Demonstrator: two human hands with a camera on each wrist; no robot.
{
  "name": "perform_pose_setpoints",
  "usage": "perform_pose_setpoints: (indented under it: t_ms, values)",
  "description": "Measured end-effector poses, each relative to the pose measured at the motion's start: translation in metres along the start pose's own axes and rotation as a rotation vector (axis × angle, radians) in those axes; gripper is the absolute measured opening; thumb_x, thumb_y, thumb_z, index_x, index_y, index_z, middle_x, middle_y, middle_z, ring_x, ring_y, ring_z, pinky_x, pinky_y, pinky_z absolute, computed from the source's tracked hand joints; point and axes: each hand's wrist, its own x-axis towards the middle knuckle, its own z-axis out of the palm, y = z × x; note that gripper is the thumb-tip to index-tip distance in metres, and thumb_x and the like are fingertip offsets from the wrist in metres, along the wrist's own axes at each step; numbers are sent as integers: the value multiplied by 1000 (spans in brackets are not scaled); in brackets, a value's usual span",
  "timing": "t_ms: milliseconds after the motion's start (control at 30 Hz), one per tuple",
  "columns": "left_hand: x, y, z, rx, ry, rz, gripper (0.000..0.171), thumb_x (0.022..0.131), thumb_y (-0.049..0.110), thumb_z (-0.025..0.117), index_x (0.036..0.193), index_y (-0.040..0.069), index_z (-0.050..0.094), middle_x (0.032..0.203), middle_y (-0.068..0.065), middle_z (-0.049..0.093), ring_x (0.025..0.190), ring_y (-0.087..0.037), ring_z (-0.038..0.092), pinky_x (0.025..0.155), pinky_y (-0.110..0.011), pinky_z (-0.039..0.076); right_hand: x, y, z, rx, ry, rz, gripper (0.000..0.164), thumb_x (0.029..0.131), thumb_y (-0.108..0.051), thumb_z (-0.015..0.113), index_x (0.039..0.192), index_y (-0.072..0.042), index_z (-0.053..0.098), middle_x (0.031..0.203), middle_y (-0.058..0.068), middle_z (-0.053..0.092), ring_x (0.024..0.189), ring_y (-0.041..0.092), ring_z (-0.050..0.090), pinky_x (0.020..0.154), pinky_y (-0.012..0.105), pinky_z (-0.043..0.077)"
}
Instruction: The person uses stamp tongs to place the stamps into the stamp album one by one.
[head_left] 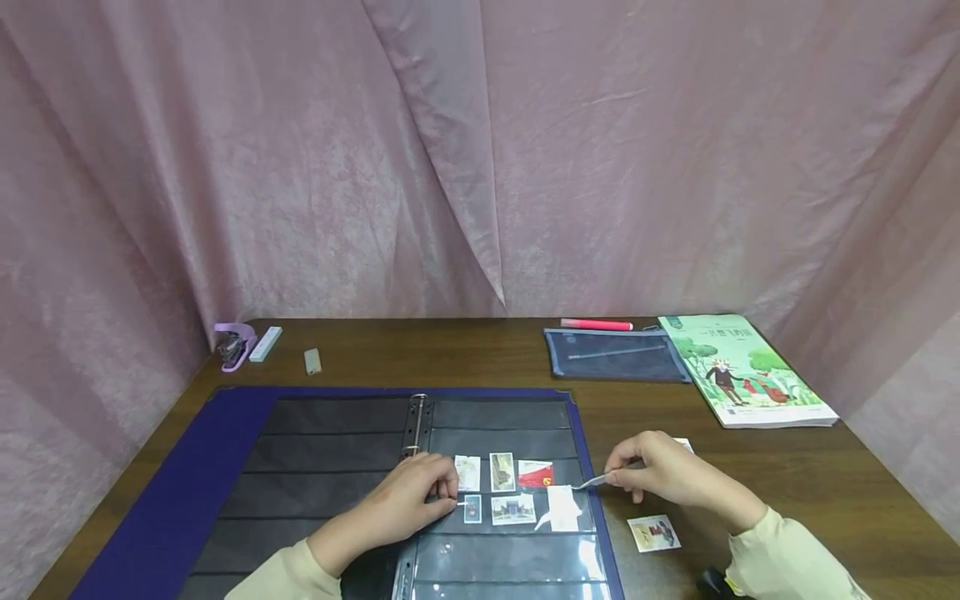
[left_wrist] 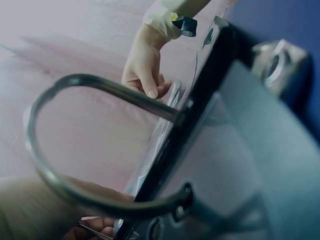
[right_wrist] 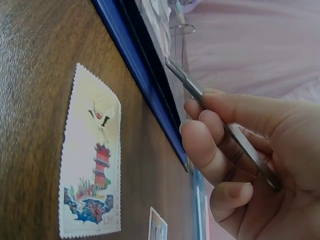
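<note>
A stamp album (head_left: 491, 562) lies spread out, its right page of clear pockets holding several stamps in two rows. My right hand (head_left: 660, 471) pinches bent-tip tweezers (right_wrist: 245, 145), whose tip reaches the upper right corner of a glare-whitened stamp (head_left: 562, 507) at the lower row's right end. My left hand (head_left: 408, 496) rests over the page near the ring binding, pinching a thin metal tool (left_wrist: 90, 230), mostly hidden; its tip is beside a small blue stamp (head_left: 472, 508). A red stamp (head_left: 536, 473) sits in the row above.
A loose stamp with a red tower (right_wrist: 95, 160) lies on the table right of the album; another is partly behind my right hand. Farther back are a blue pouch (head_left: 615, 354), a red marker (head_left: 596, 324) and a green-covered book (head_left: 742, 371). A purple stapler (head_left: 236, 346) stands back left.
</note>
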Motion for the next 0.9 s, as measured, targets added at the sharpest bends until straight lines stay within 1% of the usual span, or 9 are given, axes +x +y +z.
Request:
perform_pose_setpoints:
  t_ms: [167,233,333,433,500,633,767,833,900]
  values:
    - [-2,1,-1,-3,-20,-1,18,75,19,70,76,23,52,71,13,48,69,-1,39,66,-18,33,-1,1,-2,20,-2,19,16,84,-24,61,81,-9,66,66,2,63,52,3,55,51,23,48]
    - [-2,2,-3,21,-21,-2,17,75,20,70,78,22,53,73,13,48,71,-1,40,67,-19,35,-3,1,-4,13,6,29,18,84,-26,61,82,-9,66,66,0,61,52,3,56,52,22,47]
    - [-2,7,-6,86,-24,-12,17,75,23,71,82,21,55,77,12,48,74,-3,41,71,-22,36,-6,0,-6,-1,24,43,18,84,-29,60,84,-11,66,66,-4,59,52,3,56,51,21,44]
    - [-4,15,-11,167,-43,-37,18,74,26,71,85,21,57,83,10,50,78,-4,42,74,-27,38,-10,-2,-8,-10,44,47,18,84,-30,60,85,-13,66,65,-5,58,52,4,56,50,20,41]
    - [-6,22,-15,208,-68,-43,20,74,27,71,88,21,59,87,8,52,80,-6,42,75,-29,38,-14,-2,-9,-7,55,46,18,84,-30,60,86,-13,66,65,-5,59,52,4,55,51,20,41]
    - [-10,34,-21,279,-121,-24,27,73,31,72,94,21,60,91,7,53,81,-7,41,77,-30,39,-21,0,-13,-4,80,41,18,85,-27,60,86,-11,66,66,-5,59,52,3,55,52,20,43]
    - [-15,45,-21,342,-154,-4,31,72,34,72,96,20,59,89,9,52,81,-6,41,76,-28,40,-26,4,-16,-12,96,51,18,85,-27,60,86,-10,65,67,-2,61,53,2,55,49,21,44]
    - [-19,50,-19,363,-165,3,32,71,34,73,95,20,59,88,9,52,81,-6,42,76,-28,40,-29,7,-19,-21,102,50,17,85,-27,60,86,-11,65,68,0,61,53,2,55,49,21,43]
    - [-23,55,-17,377,-173,3,31,70,35,73,93,20,59,86,9,52,79,-5,43,75,-28,40,-33,9,-21,-30,109,53,16,85,-28,60,86,-12,65,65,-2,61,54,1,54,49,21,43]
